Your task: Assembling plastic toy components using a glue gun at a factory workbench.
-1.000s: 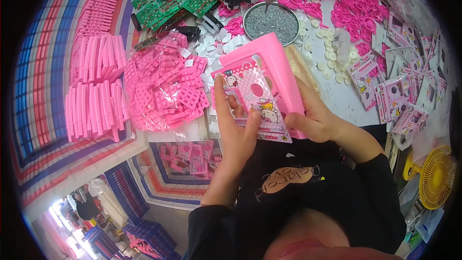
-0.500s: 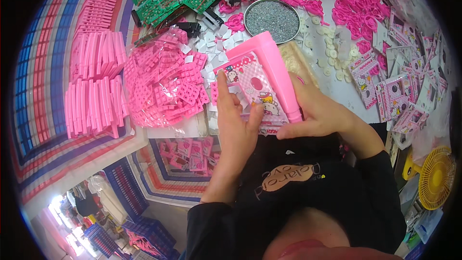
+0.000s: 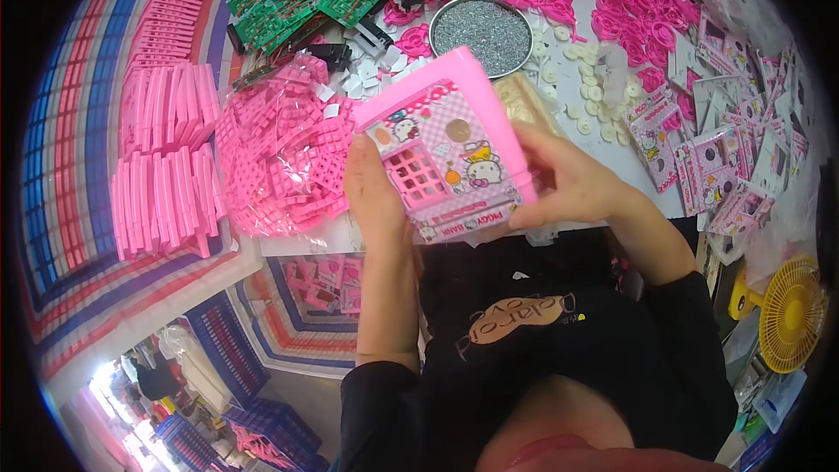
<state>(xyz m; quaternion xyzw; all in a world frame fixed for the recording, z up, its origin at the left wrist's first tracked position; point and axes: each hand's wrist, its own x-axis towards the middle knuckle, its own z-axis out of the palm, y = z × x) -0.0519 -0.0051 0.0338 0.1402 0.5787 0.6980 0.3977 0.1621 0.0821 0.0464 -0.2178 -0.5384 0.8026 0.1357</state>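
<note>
Grasping between two hands: one pink plastic rectangular casing (image 3: 489, 118), its face bearing a white-and-pink printed card (image 3: 441, 150) with cartoon figures, a brown circle and a pink gridded window (image 3: 415, 177). Location: raised over the white bench (image 3: 625, 162), just beyond the wearer's black top (image 3: 559, 367). Attitude: printed face turned up toward the wearer; long axis from far, slightly left, to near, slightly right; pink side wall showing along the right; gridded window at the left.

Left hand (image 3: 376, 197): partly open, set along the casing's left edge; the casing hides some of the fingers. Right hand (image 3: 568, 179): half curled about the right side, thumb at the near right corner.

Left of the casing: clear plastic bag (image 3: 284, 157) of pink gridded pieces; beyond it, green circuit boards (image 3: 293, 0) with wires; farther left, rows of pink plastic panels (image 3: 166, 201). Beyond the casing: round metal dish (image 3: 431, 42) of small silvery pieces. Right: cream plastic discs (image 3: 592, 92), then a heap of loose printed cards (image 3: 708, 153).
</note>
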